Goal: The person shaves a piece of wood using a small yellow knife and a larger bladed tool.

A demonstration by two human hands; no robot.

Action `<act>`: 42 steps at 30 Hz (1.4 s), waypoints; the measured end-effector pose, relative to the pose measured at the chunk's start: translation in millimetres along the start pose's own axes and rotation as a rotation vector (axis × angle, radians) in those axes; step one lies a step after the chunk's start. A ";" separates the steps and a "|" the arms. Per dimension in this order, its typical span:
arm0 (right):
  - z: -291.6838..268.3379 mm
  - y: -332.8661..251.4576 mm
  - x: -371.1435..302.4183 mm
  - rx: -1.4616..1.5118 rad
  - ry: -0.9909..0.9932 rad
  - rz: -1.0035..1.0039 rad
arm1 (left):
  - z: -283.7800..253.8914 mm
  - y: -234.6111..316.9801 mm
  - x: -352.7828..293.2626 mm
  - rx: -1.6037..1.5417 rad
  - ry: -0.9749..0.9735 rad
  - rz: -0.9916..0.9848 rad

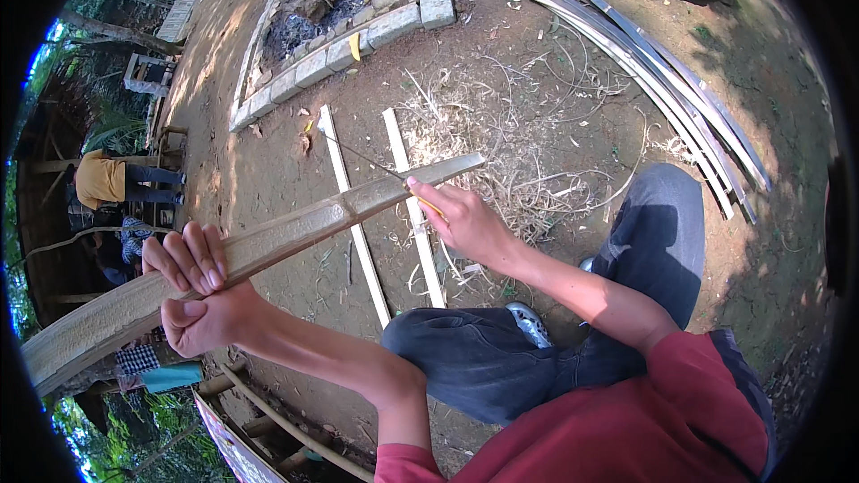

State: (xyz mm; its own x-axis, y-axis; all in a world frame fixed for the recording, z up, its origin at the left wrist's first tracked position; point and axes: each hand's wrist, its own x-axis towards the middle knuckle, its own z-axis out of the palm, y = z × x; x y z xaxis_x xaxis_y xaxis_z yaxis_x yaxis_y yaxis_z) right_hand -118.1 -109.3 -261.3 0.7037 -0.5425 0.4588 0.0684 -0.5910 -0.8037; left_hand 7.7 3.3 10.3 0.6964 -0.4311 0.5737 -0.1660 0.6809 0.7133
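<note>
A long piece of split bamboo (pixel 291 225), with a node partway along, slants across in front of me from the lower left to a narrower far end. My left hand (pixel 219 311) is closed around it, fingers over the top and thumb underneath. Near the far end, my right hand (pixel 470 222) grips a knife (pixel 365 158) by its yellowish handle. The thin blade points up and left, lying across or just beside the bamboo; whether its edge touches cannot be told.
Two pale strips (pixel 347 186) lie on the dirt beneath the bamboo, beside curly shavings (pixel 528 161). A bundle of long slats (pixel 658 72) rests at the right. Beyond sits a brick-edged fire pit (pixel 313 63). A person in a yellow shirt (pixel 100 177) stands far left.
</note>
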 end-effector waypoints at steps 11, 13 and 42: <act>26.9 18.6 -4.4 0.077 0.252 -0.220 | 18.1 -4.2 -2.3 0.028 0.025 0.021; 22.5 63.2 -26.8 0.027 -0.027 0.207 | 17.6 -4.5 -2.5 0.051 0.035 0.045; 22.4 57.6 -24.0 0.041 0.044 0.088 | 4.5 0.1 -6.0 -0.006 0.049 0.069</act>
State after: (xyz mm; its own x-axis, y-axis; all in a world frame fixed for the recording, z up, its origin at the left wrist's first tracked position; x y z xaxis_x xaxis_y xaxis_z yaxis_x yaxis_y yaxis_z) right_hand -115.2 -116.9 -327.1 0.6766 -0.6173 0.4015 0.0372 -0.5159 -0.8558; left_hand 0.4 3.3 8.8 0.7169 -0.3539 0.6006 -0.2107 0.7112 0.6706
